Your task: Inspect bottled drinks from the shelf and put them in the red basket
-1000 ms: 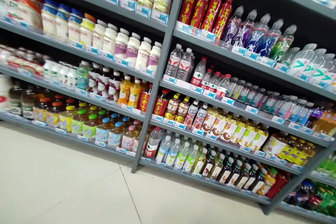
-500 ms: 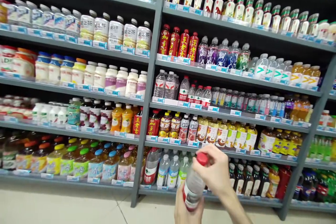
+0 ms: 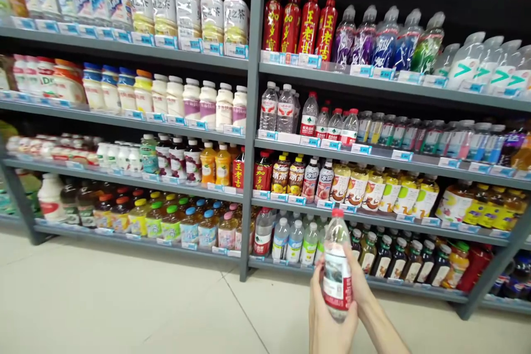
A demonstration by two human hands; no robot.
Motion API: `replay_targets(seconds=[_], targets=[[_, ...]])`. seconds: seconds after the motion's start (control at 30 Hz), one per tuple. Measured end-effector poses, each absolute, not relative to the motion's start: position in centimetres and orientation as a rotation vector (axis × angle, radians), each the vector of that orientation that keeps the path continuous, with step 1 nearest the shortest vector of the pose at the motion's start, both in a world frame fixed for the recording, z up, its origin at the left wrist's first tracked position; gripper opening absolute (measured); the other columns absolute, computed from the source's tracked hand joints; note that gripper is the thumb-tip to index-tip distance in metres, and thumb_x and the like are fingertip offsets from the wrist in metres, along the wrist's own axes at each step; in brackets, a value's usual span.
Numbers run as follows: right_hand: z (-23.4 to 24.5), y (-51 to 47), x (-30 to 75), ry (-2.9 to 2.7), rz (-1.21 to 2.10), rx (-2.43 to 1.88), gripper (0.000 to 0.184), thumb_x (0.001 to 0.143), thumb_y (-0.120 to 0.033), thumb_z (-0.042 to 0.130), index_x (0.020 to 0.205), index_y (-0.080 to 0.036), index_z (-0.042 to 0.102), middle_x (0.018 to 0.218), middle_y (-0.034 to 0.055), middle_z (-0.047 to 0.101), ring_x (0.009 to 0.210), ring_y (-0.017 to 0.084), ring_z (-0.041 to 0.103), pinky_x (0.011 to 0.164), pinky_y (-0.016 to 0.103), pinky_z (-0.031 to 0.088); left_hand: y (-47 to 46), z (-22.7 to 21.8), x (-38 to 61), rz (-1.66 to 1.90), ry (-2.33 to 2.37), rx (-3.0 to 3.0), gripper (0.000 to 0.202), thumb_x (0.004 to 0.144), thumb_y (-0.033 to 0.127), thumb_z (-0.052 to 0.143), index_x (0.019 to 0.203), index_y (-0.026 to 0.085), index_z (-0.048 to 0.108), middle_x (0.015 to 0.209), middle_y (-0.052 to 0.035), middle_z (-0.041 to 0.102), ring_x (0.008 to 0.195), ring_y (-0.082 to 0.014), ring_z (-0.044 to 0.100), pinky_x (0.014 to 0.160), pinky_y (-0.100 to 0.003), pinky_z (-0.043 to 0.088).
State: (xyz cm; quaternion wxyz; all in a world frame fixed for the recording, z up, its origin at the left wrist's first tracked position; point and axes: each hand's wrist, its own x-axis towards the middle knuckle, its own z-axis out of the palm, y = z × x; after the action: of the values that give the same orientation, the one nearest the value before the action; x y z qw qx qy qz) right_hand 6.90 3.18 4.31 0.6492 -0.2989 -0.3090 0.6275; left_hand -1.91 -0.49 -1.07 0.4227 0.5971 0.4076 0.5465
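A clear plastic water bottle (image 3: 337, 268) with a red cap and a red-and-white label stands upright before me. My left hand (image 3: 329, 318) wraps round its lower part, fingers along the left side and thumb near the base. Against the bottle's right side lies my right hand (image 3: 357, 279); its fingers are partly hidden behind the bottle. Past the hands, the bottom shelf holds dark bottles with pale labels (image 3: 399, 259) and a large red-capped water bottle (image 3: 263, 232).
Grey shelving (image 3: 248, 121) full of drinks spans the view, with blue-and-white price tags along the shelf edges. A row of red-capped water bottles (image 3: 309, 113) sits on a middle shelf. Pale floor tiles (image 3: 166, 298) lie in front.
My right hand has come down from the red cap to the bottle's side. The bottle is more upright and its label shows. The view has shifted left and closer to the shelves.
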Motion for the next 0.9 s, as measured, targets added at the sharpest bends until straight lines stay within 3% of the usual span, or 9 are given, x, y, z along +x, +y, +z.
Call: replay_targets(seconds=[0.23,0.43,0.57,0.7,0.9], targets=[[3.4,2.8,8.0,-0.337,1.343,-0.525,0.049,0.074,-0.064,0.071,0.092,-0.019,0.070,0.072,0.0042,0.072,0.062,0.021,0.067,0.068,0.038,0.059,-0.9,-0.5,-1.6,1.520,0.885,1.629,0.082,0.067,0.008,0.066,0.144,0.023,0.042,0.144,-0.0120,0.049,0.135,-0.0290,0.048,0.114,-0.042,0.042],[2.7,2.5,8.9,-0.307,1.351,-0.520,0.049,0.082,-0.065,0.062,0.092,-0.019,0.070,0.076,0.0065,0.073,0.071,0.025,0.070,0.068,0.040,0.060,-0.6,-1.7,-1.1,1.391,0.897,1.769,0.092,0.061,0.000,0.059,0.148,0.020,0.038,0.145,-0.0131,0.045,0.136,-0.0291,0.048,0.113,-0.041,0.043],[3.7,2.7,9.0,-0.321,1.320,-0.524,0.055,0.083,-0.068,0.058,0.101,-0.017,0.072,0.086,0.0090,0.076,0.069,0.025,0.071,0.069,0.042,0.060,-0.1,-1.7,-1.1,1.380,0.891,1.796,0.091,0.064,0.002,0.059,0.150,0.019,0.035,0.146,-0.0141,0.048,0.135,-0.0292,0.049,0.113,-0.042,0.043],[4.4,2.6,8.9,-0.398,1.283,-0.530,0.048,0.083,-0.059,0.066,0.109,-0.019,0.072,0.101,0.0093,0.077,0.077,0.026,0.072,0.073,0.042,0.060,0.0,-1.6,-1.2,1.299,0.912,1.721,0.091,0.069,0.008,0.063,0.153,0.021,0.030,0.149,-0.0133,0.050,0.133,-0.0285,0.053,0.110,-0.040,0.046],[4.3,2.5,8.8,-0.442,1.268,-0.536,0.045,0.083,-0.056,0.068,0.106,-0.017,0.073,0.101,0.0099,0.077,0.082,0.027,0.073,0.073,0.041,0.059,-0.1,-2.2,-1.3,1.264,0.937,1.672,0.087,0.071,0.013,0.063,0.151,0.020,0.032,0.141,-0.0134,0.058,0.123,-0.0273,0.061,0.106,-0.038,0.049]])
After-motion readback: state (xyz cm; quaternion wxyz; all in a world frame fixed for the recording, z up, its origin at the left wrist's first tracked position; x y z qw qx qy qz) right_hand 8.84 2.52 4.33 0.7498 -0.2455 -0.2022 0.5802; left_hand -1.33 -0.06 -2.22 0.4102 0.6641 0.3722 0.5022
